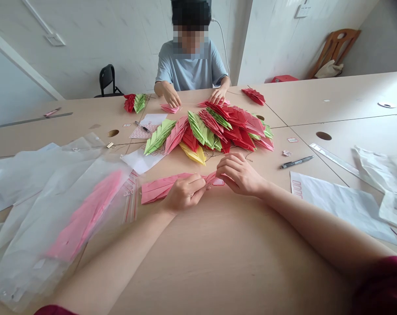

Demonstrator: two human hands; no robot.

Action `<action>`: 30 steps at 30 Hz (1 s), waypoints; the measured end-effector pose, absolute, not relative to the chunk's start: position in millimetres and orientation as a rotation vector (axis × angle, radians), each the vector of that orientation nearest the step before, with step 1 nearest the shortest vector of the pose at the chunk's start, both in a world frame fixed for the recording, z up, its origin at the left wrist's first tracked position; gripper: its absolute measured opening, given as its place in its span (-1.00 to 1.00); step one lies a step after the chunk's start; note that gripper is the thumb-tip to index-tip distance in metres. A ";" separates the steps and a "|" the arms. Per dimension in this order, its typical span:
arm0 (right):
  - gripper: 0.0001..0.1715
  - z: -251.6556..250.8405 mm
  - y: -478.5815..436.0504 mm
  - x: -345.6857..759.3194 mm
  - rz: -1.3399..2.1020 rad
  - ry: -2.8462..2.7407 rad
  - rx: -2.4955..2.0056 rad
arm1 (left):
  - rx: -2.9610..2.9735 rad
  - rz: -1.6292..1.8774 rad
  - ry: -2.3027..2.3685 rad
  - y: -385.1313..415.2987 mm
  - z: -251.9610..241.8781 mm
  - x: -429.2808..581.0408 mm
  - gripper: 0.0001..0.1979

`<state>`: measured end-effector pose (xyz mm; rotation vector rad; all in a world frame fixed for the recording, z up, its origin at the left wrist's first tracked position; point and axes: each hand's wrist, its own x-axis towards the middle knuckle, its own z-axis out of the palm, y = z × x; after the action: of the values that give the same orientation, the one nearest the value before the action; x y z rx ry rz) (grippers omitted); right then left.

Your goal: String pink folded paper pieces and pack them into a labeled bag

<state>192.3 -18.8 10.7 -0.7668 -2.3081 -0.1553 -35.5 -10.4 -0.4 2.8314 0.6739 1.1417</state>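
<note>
A strip of pleated pink paper (159, 188) lies low over the table in front of me, stretching from the left into both hands. My left hand (187, 192) is closed, pinching the pink paper near its right end. The fingers of my right hand (239, 173) are bent round the paper's narrow tip, and the fingertips are partly hidden. Just beyond my hands is a heap of folded paper pieces (231, 124) in red, pink and green. A yellow folded piece (194, 153) sits at its near edge.
Clear plastic bags (54, 192), one with pink paper (90, 214) inside, cover the left side. To the right are a pen (297, 162), a ruler (332, 159) and a white paper bag (336, 203). Across the table, a person (192, 65) handles pink folded paper (169, 108).
</note>
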 end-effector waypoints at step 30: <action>-0.67 -4.7 -21.9 194.0 0.564 -1.904 -0.995 | 2.410 1.232 1.040 -4.2 6.4 -39.1 -0.88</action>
<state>194.0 -21.9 -4.7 -0.9945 -1.9041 0.5643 -39.1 -4.2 6.4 2.4100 1.0402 1.2322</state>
